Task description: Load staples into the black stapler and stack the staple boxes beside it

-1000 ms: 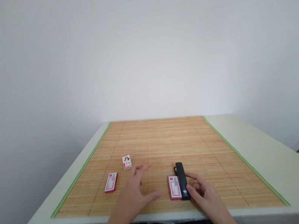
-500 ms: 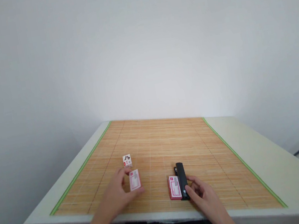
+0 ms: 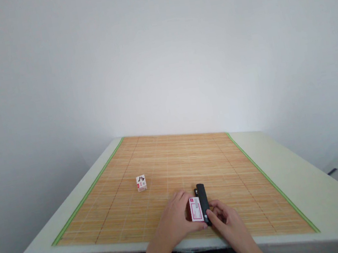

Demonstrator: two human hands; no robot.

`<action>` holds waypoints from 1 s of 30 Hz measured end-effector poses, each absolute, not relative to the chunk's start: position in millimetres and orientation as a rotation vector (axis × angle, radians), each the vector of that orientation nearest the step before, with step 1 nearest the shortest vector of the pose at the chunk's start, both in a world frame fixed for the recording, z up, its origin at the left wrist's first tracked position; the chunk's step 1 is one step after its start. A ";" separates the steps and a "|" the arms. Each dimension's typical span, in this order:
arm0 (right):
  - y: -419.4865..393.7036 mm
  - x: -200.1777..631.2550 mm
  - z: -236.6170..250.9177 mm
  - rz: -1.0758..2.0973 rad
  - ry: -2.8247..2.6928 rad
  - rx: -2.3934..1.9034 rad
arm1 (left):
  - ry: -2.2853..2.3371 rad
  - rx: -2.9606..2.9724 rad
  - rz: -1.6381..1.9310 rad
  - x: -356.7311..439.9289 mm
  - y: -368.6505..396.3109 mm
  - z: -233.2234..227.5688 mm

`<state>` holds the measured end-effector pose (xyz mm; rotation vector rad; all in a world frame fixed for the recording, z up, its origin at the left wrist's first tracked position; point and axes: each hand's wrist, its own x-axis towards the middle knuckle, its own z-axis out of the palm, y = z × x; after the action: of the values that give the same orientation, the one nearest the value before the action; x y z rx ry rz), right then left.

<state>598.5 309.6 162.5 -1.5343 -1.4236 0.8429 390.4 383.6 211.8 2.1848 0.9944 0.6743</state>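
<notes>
- The left hand (image 3: 175, 220) is curled round a red and white box (image 3: 196, 209), thumb and fingertips closed on its edges.
- The box sits just to the right of the left hand's fingers, pressed against the left side of a black stapler (image 3: 203, 197).
- The right hand (image 3: 226, 218) has its fingers bent round the near end of the stapler, gripping it loosely; the stapler runs away from that hand along the bamboo mat (image 3: 177, 159).
- A small white box (image 3: 141, 183) stands well apart, ahead and to the left of the left hand.
- The mat covers the pale tabletop (image 3: 292, 166), which shows bare to the right of the right hand.
</notes>
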 end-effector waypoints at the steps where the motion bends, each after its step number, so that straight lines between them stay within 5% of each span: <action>1: 309.6 598.6 162.5 0.842 -1.422 -1.536 | 0.984 2.185 0.678 392.1 382.7 210.1; 7: 306.8 595.1 169.4 0.789 -1.319 -1.535 | 1.075 2.056 0.913 374.9 384.3 209.2; 15: 295.6 582.4 163.7 0.436 -1.499 -1.570 | 1.995 1.572 1.175 279.1 463.3 203.3; 30: 301.8 582.8 140.0 0.214 -1.834 -1.642 | 1.417 1.650 0.955 405.8 439.6 178.3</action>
<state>582.8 301.8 140.0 -1.6421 -1.8339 0.2141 405.8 439.6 178.3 1.6504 1.4171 0.9552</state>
